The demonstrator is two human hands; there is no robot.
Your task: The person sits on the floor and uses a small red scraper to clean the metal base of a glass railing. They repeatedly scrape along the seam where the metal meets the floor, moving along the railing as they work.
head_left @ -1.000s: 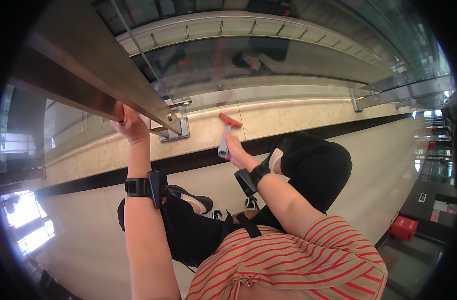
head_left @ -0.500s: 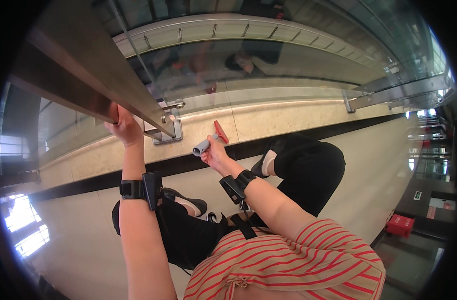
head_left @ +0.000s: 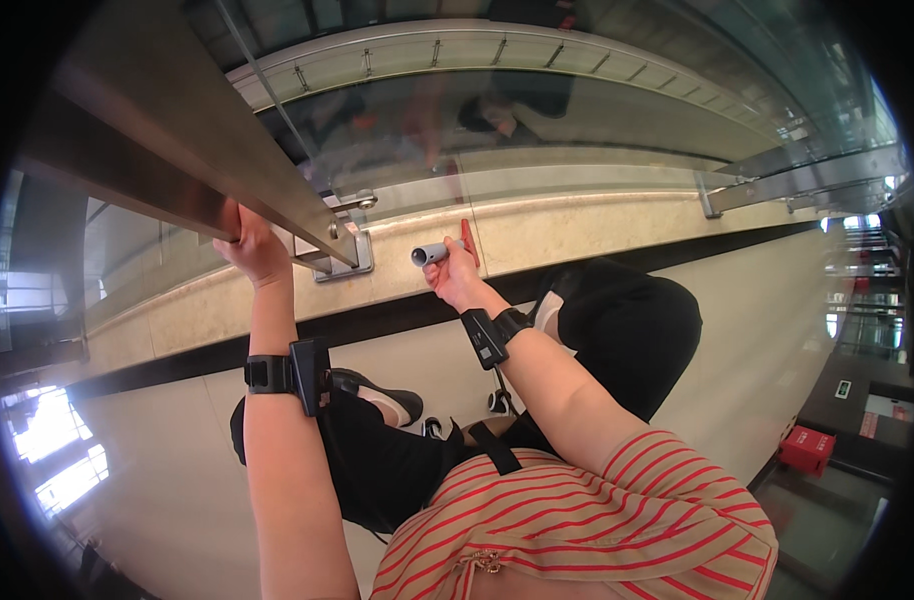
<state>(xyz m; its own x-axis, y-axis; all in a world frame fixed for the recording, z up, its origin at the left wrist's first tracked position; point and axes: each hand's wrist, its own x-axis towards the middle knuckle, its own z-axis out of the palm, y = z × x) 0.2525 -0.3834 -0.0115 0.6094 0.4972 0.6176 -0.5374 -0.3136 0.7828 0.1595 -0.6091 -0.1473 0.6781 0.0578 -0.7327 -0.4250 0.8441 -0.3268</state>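
My right hand [head_left: 459, 277] is closed around the grey tubular handle of a squeegee [head_left: 432, 254]. Its red head [head_left: 468, 238] points toward the glass panel [head_left: 597, 125], over the beige stone ledge [head_left: 567, 222]; whether the blade touches anything, I cannot tell. On the left, my left hand [head_left: 256, 252] is wrapped round the edge of a brushed metal railing post [head_left: 232, 150], its fingers partly hidden behind the metal. The post stands on a square metal base plate [head_left: 349, 262] on the ledge.
A round glass clamp [head_left: 365, 201] juts from the post toward the panel. Another metal post [head_left: 712, 198] stands farther right. A black strip [head_left: 377, 312] runs along the ledge's foot, above the pale floor [head_left: 187, 470]. Far right is a red box [head_left: 807, 450].
My right hand has moved up and slightly right with the squeegee, and its red head has turned more upright. My left hand keeps its hold on the post.
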